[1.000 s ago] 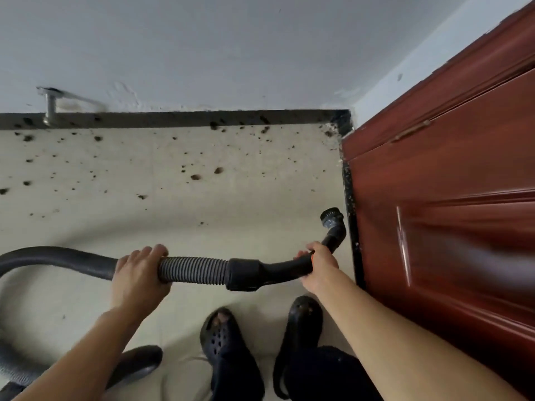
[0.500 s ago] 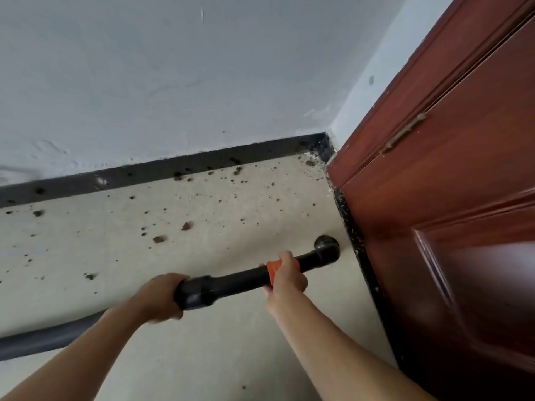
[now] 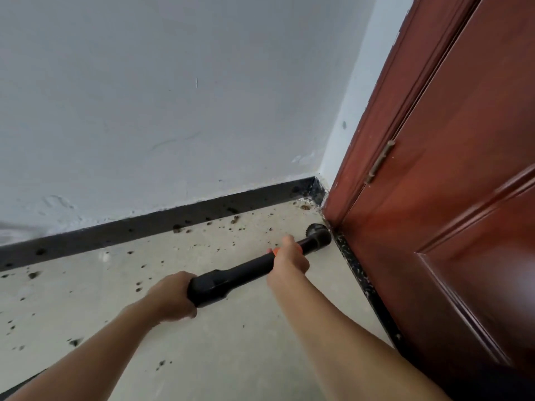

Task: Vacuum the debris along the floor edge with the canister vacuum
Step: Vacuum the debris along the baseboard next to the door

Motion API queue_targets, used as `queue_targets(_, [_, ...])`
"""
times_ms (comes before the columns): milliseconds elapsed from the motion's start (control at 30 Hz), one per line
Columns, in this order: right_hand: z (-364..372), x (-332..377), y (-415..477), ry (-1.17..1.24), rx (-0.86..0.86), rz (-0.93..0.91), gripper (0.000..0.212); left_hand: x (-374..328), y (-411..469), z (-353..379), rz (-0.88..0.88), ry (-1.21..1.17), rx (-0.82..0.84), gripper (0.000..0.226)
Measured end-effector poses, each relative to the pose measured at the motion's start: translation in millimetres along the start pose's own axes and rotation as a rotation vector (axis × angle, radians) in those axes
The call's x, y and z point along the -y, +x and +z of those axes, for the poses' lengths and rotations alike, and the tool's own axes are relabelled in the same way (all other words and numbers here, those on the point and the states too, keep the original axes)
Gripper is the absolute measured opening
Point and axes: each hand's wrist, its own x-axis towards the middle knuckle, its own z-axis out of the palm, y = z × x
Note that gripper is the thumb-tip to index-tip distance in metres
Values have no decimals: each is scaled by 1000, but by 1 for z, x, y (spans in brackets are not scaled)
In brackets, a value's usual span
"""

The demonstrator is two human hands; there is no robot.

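Note:
A black vacuum wand (image 3: 237,274) runs from lower left toward the door. Its round brush nozzle (image 3: 318,232) sits low over the floor beside the dark threshold strip (image 3: 351,266). My left hand (image 3: 170,296) grips the thick rear end of the wand. My right hand (image 3: 289,260) grips the wand farther forward, over an orange band (image 3: 274,251). Dark debris crumbs (image 3: 234,219) lie scattered along the black baseboard (image 3: 162,224) and pile in the corner (image 3: 304,206). The hose and canister are out of view.
A red-brown wooden door (image 3: 451,198) fills the right side, with a hinge (image 3: 379,162) on its frame. A pale wall (image 3: 173,96) rises behind the baseboard. The beige floor (image 3: 231,342) carries more specks toward the left.
The view has moved closer to the corner. The nozzle has advanced forward and right, now next to the door threshold. Both hands keep their grip on the wand.

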Motion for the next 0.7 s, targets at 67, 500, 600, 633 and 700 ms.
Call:
queue_targets(67, [-8,8,4,61,-83,-37,29,-19,-6,9,66,-4,-42,34])
queue_targets(500, [21,10,11,-59,18,-75,21,-3,10,-3,33,67,-22,38])
queue_targets(600, [31,28,25,-105,23,-141,11,-12,23,5,70,-19,61,43])
queue_targets(633, [36,34,31,-105,35,-159,8,-16,28,7,84,-39,47,41])
queue_targets(700, [45,38,41,-96,60,-177,9,-16,37,9,88,-35,-19,39])
